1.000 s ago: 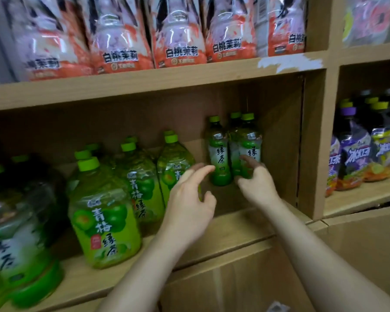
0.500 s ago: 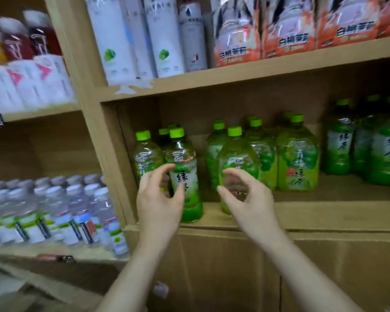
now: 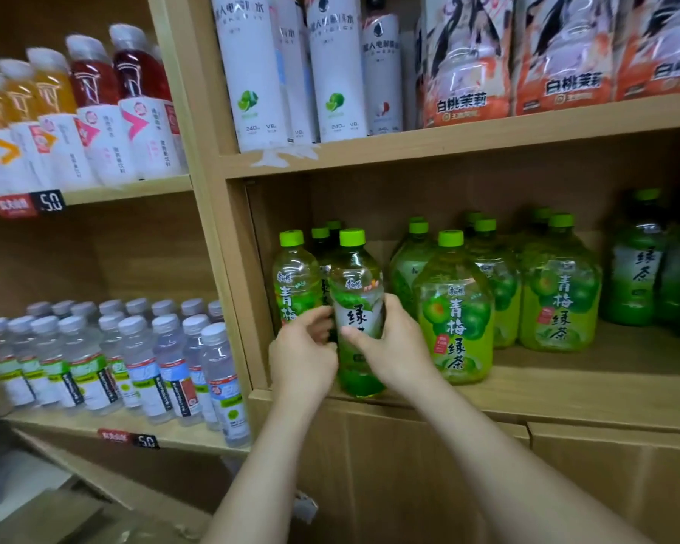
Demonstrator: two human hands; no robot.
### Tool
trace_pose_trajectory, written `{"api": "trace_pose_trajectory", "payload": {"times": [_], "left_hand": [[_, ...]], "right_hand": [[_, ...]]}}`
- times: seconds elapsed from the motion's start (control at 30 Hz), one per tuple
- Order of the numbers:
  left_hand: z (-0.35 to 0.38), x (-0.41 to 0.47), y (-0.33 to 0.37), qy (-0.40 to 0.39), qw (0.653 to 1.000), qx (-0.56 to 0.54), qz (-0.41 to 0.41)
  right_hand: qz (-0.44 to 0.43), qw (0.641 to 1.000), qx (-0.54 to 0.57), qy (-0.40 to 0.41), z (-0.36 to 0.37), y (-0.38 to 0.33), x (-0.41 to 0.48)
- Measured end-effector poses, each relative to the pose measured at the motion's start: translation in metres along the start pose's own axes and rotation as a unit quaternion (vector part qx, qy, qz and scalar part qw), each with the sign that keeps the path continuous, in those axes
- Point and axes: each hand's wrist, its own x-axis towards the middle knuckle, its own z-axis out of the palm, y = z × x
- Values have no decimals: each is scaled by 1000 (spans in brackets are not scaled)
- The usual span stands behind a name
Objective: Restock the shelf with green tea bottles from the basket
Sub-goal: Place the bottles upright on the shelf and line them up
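One tea bottle point(image 3: 356, 276) stands between left hand point(image 3: 303, 367) and right hand point(image 3: 397, 351) fingers point(image 3: 356, 332).

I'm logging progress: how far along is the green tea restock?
Done: several green-capped bottles already stand in rows on the shelf. In hand: the left hand and right hand grip one green tea bottle, upright at the shelf's front edge. Left: release it; the basket is out of view, so remaining stock cannot be told.
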Motion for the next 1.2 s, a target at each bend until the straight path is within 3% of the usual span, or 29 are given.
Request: {"api": "trace_pose_trajectory", "payload": {"times": [0.1,0.2,0.3,0.37,0.47,0.57,0.7,0.83,1.2], "left_hand": [[-16,7,-2,141,989,29,24],[-3,11,-11,87,994,63,-36],[12,18,-23,84,988,-23,-129],[12,21,-29,97,983,-62,-141],[9,18,-24,108,981,-119,-112],[4,14,27,105,974,-199,-15],[11,1,119,2,956,-278,95],[53,-33,158,-134,939,-297,109],[189,-71,162,-221,963,-91,124]], "right_hand": [[-13,999,-23,17,-7,-2,-5],[-9,999,6,35,-16,-6,-16],[-33,998,30,52,-32,-8,-32],[-48,995,55,66,-52,-11,-43],[-50,989,98,95,-96,-13,-54],[-55,985,94,134,-145,-11,-57],[-42,984,37,170,-194,2,-59],[-9,980,-3,198,-225,26,-63],[75,951,-99,282,-301,99,-68]]}}
